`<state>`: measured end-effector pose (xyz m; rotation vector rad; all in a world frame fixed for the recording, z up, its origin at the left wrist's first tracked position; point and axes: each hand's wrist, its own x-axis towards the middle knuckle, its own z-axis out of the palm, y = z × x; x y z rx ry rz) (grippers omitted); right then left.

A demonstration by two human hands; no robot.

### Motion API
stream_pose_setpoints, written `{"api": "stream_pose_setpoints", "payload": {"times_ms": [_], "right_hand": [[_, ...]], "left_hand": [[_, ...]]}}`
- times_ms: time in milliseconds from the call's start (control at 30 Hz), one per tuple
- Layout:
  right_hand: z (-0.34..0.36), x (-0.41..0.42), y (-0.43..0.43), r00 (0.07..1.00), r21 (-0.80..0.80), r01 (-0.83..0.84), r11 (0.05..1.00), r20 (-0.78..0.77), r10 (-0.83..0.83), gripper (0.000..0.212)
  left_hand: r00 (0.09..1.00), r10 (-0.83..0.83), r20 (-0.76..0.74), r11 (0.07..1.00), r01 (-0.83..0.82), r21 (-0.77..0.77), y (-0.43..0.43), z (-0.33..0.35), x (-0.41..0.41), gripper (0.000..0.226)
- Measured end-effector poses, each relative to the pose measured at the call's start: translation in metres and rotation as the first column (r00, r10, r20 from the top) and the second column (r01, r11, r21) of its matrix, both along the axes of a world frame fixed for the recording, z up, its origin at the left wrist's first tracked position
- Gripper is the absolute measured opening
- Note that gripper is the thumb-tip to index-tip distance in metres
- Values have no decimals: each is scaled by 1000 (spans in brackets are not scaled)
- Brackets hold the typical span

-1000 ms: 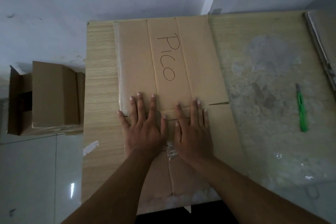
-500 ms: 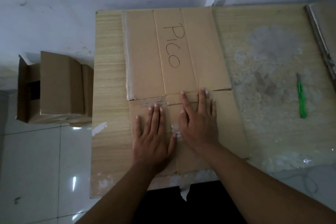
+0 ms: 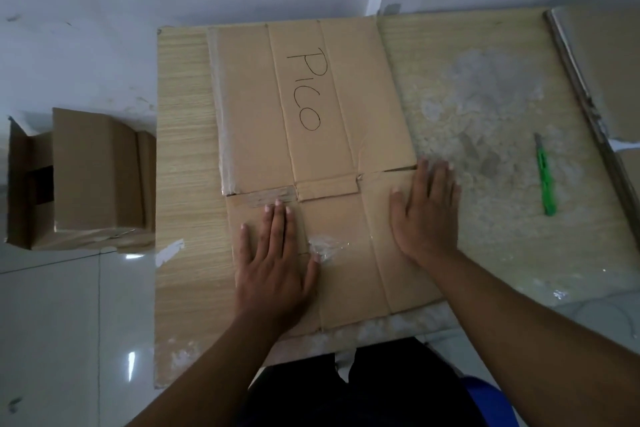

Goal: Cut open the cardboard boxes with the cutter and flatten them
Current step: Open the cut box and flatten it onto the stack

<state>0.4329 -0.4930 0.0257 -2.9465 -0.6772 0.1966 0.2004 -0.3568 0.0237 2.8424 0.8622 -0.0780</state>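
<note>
A flattened cardboard box (image 3: 311, 107) with "Pico" written on it lies flat on the wooden table (image 3: 187, 156). My left hand (image 3: 277, 263) presses palm-down on its near-left flap, fingers straight. My right hand (image 3: 427, 215) lies flat on the box's right edge, fingers straight and reaching just past the slit between the flaps. A scrap of clear tape (image 3: 325, 248) sticks to the cardboard between my hands. The green cutter (image 3: 543, 177) lies on the table to the right, apart from both hands.
Another cardboard box (image 3: 86, 177), still in box form, sits on the tiled floor left of the table. A flat board (image 3: 588, 80) leans along the table's far right. White walls stand behind the table. The table's near edge is close to my body.
My right hand has slid rightward to the box's right edge, away from my left hand. My left hand has drawn back toward me on the near flap. The camera view shifted.
</note>
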Motion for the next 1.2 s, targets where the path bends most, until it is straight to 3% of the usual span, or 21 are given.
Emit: {"api": "stream_pose_setpoints", "payload": {"times_ms": [133, 200, 333, 567, 733, 933, 1100, 1200], "right_hand": [[4, -27, 60, 969, 4, -249, 969, 10, 249, 71], [3, -32, 67, 956, 13, -294, 956, 6, 294, 69], [-1, -25, 59, 952, 26, -306, 952, -10, 306, 64], [2, -20, 67, 950, -17, -311, 950, -25, 311, 69], [10, 15, 96, 936, -38, -341, 939, -111, 335, 69], [15, 58, 183, 923, -108, -280, 954, -305, 236, 75], [8, 81, 243, 955, -45, -253, 966, -170, 242, 75], [1, 105, 277, 991, 25, -120, 992, -52, 121, 75]], "left_hand": [[999, -15, 42, 1000, 14, 11, 0, -1, -2, 85], [999, -18, 40, 1000, 19, -20, 3, -1, -3, 85], [999, 21, 33, 997, -18, -69, 34, 2, 23, 85], [920, 392, 26, 911, -384, -151, 123, -1, 84, 76], [922, 387, 20, 914, -381, -140, 121, 0, 88, 77], [923, 385, -1, 912, -381, -149, 122, 1, 88, 79], [924, 382, -22, 913, -381, -144, 123, 2, 89, 79], [925, 379, -27, 915, -378, -138, 122, 2, 88, 79]]}}
